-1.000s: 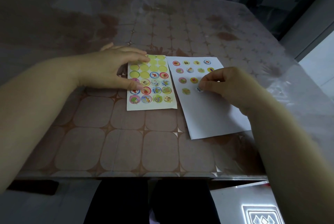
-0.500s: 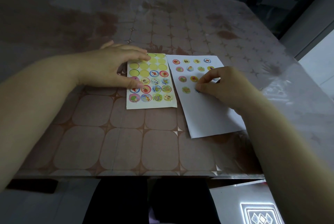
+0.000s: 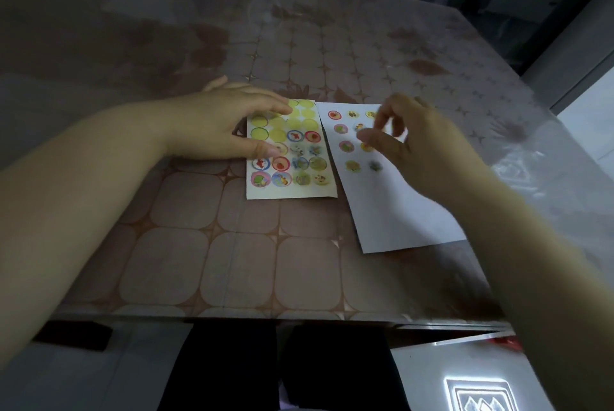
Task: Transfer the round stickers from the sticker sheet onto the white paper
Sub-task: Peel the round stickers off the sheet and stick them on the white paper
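Dimly lit, glossy patterned table [image 3: 232,261], L fingers [image 3: 265,108] flat on sticker sheet [image 3: 292,189], R fingers [image 3: 378,140] loose over white paper [image 3: 398,211]

right hand [image 3: 422,145] lifted off white paper [image 3: 398,218], fingers [image 3: 384,117] loosened, sticker [image 3: 375,166] left behind

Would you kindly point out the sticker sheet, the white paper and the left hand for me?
sticker sheet [image 3: 292,190]: head view, on its bare bottom margin.
white paper [image 3: 392,211]: head view, on its blank lower part.
left hand [image 3: 219,126]: head view, on the back of the hand.
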Demonstrator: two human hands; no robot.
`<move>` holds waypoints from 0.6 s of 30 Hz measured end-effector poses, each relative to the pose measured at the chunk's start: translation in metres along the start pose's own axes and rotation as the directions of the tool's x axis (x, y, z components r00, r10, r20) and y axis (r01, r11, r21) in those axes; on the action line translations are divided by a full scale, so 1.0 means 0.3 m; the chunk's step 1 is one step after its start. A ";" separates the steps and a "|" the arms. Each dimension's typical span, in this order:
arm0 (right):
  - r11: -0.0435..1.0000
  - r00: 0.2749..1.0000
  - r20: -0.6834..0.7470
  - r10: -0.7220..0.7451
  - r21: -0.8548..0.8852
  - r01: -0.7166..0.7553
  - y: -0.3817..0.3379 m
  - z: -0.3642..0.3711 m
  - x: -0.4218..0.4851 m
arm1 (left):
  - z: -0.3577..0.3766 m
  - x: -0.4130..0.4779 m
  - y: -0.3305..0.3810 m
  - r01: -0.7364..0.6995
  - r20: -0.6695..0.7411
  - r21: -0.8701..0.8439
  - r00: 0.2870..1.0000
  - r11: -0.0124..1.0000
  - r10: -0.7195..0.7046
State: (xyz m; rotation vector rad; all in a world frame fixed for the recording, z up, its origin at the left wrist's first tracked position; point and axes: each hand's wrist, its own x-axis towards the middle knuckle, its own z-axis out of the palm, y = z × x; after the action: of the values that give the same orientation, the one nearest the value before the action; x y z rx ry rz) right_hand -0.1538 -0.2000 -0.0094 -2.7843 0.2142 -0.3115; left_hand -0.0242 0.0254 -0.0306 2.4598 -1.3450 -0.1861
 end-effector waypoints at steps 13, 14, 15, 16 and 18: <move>0.969 0.980 0.129 -0.153 0.215 0.123 -0.138 0.139 0.151 | -0.008 0.010 -0.004 -0.034 -0.077 0.009 0.996 0.999 0.035; 0.965 0.982 0.119 -0.147 0.237 0.116 -0.137 0.143 0.150 | -0.007 0.011 -0.004 -0.032 -0.068 -0.002 0.997 0.999 0.032; 0.961 0.983 0.115 -0.146 0.253 0.113 -0.135 0.146 0.149 | -0.005 0.011 -0.002 -0.031 -0.060 -0.007 0.998 1.000 0.030; 0.956 0.983 0.112 -0.148 0.271 0.113 -0.132 0.150 0.148 | -0.004 0.011 -0.001 -0.031 -0.054 -0.006 0.998 1.000 0.031; 0.945 0.983 0.102 -0.155 0.307 0.118 -0.124 0.155 0.148 | -0.003 0.010 -0.001 -0.023 -0.046 0.000 0.999 1.000 0.023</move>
State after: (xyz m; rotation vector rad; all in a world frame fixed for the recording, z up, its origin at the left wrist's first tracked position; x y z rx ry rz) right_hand -0.0958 -0.1590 -0.0313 -2.5089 -0.0545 -0.1837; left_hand -0.0222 0.0233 -0.0296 2.4323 -1.3529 -0.1234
